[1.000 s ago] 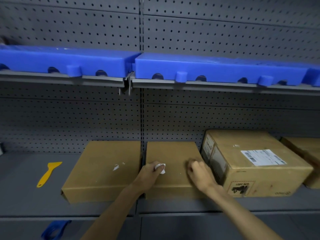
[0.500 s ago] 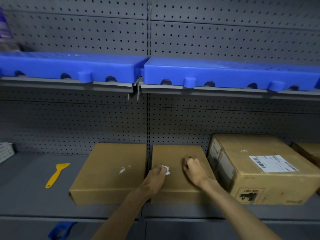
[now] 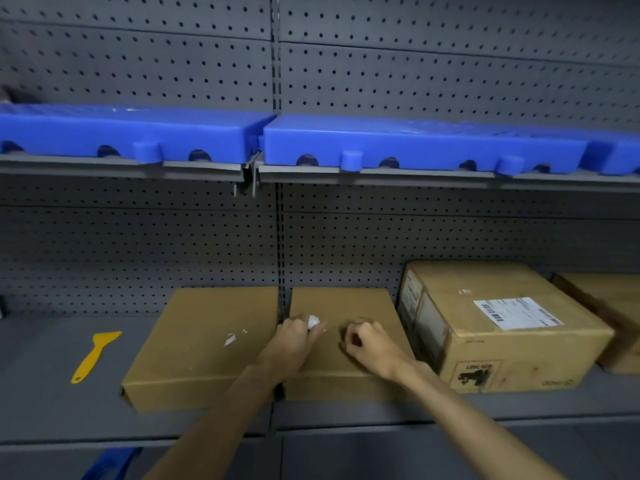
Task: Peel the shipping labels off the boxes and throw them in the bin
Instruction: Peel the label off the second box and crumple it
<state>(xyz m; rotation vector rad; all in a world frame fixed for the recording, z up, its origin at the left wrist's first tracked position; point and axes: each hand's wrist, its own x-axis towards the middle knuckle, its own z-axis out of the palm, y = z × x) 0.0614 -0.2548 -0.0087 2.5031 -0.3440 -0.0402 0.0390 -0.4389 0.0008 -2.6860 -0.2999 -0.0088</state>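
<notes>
Both hands rest on the flat middle cardboard box (image 3: 346, 306) on the grey shelf. My left hand (image 3: 294, 344) is closed around a crumpled white scrap of label (image 3: 313, 321). My right hand (image 3: 372, 346) is curled with its fingertips pressed on the box top; I cannot see anything in it. The flat left box (image 3: 194, 344) carries small white label remnants (image 3: 230, 339). The taller right box (image 3: 502, 323) has a whole white shipping label (image 3: 517, 312) on top.
A yellow plastic scraper (image 3: 95, 355) lies on the shelf (image 3: 41, 393) at the left. Another cardboard box (image 3: 609, 313) sits at the far right. Blue plastic trays (image 3: 415, 140) line the upper shelf. Something blue (image 3: 107, 464) shows below the shelf edge.
My right hand has slid slightly left across the middle box top, toward my left hand. My left hand keeps the crumpled scrap. The camera view has shifted a little.
</notes>
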